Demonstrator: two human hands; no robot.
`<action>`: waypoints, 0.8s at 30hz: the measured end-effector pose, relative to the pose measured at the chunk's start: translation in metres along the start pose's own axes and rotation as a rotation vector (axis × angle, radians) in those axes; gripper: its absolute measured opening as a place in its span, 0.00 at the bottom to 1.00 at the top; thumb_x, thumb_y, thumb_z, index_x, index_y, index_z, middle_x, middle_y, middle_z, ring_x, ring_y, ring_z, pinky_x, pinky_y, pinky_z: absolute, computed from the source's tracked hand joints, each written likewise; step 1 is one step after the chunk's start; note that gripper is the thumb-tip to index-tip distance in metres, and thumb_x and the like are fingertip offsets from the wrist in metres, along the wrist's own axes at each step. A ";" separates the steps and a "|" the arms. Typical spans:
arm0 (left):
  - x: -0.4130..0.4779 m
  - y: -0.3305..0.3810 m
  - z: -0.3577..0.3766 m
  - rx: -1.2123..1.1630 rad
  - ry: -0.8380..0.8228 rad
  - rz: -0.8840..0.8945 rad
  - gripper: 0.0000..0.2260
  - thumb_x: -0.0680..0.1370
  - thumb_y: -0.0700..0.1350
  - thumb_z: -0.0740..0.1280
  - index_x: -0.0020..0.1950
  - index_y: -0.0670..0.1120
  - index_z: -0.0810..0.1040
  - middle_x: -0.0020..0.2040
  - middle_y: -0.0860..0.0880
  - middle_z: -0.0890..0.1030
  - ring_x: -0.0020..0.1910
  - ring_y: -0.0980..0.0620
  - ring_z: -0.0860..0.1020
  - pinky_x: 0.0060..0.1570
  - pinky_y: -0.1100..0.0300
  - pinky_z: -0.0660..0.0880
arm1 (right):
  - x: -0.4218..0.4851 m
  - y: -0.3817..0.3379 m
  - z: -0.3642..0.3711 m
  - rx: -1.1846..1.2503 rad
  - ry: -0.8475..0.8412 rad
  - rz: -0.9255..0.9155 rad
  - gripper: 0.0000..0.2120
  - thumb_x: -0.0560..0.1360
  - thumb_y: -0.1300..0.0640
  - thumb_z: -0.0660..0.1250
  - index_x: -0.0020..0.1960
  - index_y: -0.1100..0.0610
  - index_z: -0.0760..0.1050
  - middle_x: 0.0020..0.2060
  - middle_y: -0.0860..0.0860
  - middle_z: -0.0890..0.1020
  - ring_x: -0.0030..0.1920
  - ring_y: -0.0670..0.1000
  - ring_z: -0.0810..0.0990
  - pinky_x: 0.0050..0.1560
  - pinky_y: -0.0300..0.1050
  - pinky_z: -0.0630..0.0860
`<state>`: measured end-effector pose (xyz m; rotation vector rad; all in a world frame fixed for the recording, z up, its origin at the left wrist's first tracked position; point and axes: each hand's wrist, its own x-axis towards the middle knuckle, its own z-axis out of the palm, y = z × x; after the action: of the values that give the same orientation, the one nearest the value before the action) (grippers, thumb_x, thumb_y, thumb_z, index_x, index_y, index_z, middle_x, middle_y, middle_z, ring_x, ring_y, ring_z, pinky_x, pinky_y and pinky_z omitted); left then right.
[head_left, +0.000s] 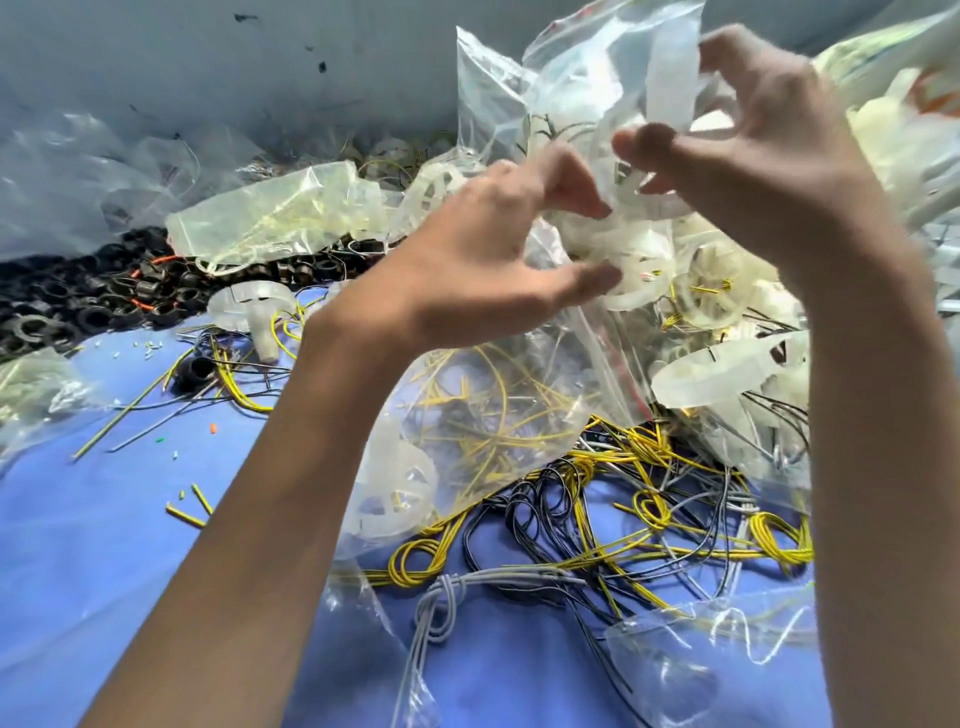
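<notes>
Left hand (493, 249), at the clear bag's (587, 93) left side, is pinching the film between curled fingers and thumb. The bag is hanging above the bench (104, 519), loaded with translucent wheels (706, 280). Right hand (769, 171), at the bag's right, is gripping its upper edge. Judgement: film thin, slippery, bottom-heavy; gripping the stiffer rim is looking safest.

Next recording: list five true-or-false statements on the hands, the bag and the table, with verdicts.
1. The left hand and the right hand both hold the clear plastic bag. True.
2. The bag holds white plastic parts. True.
3. The cloth on the table is red. False: it is blue.
4. A heap of black rings lies at the left. True.
5. The loose wires are all green. False: they are yellow, black and grey.
</notes>
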<state>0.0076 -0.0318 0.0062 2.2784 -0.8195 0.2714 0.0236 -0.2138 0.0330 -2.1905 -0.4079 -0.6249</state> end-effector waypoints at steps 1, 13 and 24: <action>-0.001 -0.002 0.002 0.086 -0.054 0.002 0.16 0.72 0.56 0.70 0.58 0.55 0.74 0.59 0.57 0.75 0.65 0.59 0.68 0.62 0.69 0.64 | 0.000 0.005 -0.002 -0.022 -0.051 0.041 0.24 0.69 0.49 0.72 0.62 0.55 0.73 0.51 0.52 0.82 0.47 0.48 0.83 0.50 0.46 0.81; -0.010 -0.005 -0.027 0.013 0.075 0.131 0.04 0.74 0.45 0.67 0.44 0.54 0.79 0.38 0.61 0.76 0.42 0.67 0.73 0.47 0.70 0.68 | -0.007 0.006 0.012 -0.031 -0.511 0.085 0.25 0.61 0.41 0.70 0.54 0.51 0.78 0.48 0.51 0.84 0.50 0.52 0.83 0.55 0.59 0.78; -0.014 0.001 -0.035 -0.128 0.104 0.137 0.07 0.75 0.44 0.65 0.42 0.56 0.73 0.37 0.62 0.75 0.42 0.64 0.71 0.48 0.70 0.65 | -0.011 -0.013 0.028 0.212 -0.622 0.060 0.23 0.68 0.56 0.76 0.61 0.54 0.74 0.53 0.52 0.82 0.53 0.53 0.83 0.54 0.61 0.78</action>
<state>-0.0026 -0.0024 0.0274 2.0748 -0.9139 0.3857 0.0166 -0.1851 0.0192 -2.1433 -0.6877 0.1484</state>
